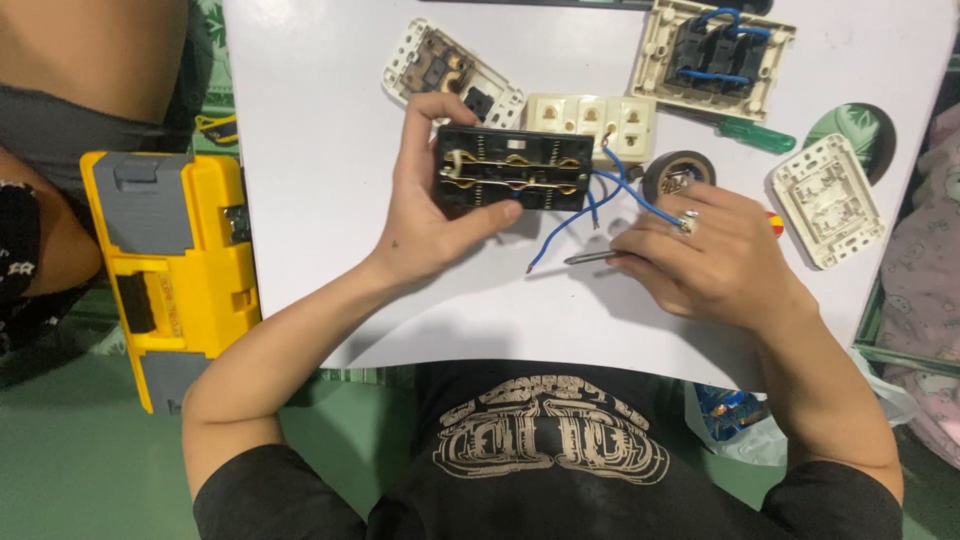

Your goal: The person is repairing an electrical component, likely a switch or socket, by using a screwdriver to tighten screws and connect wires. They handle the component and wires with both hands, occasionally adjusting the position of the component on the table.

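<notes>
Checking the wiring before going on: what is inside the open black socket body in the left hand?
Inside the black socket body, brass contact strips run lengthwise, and blue wires leave its right end. The left hand covers its left edge and underside.

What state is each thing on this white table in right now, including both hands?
Left hand: fingers gripping the black socket module.
Black socket module: held up, brass contacts exposed, blue wires attached.
Blue wires: loose, one bare end free.
Right hand: fingers closed on a screwdriver.
Screwdriver: held, metal tip showing.
Green screwdriver: lying unused.
Tape roll: lying flat.
Yellow toolbox: lid shut.
</notes>
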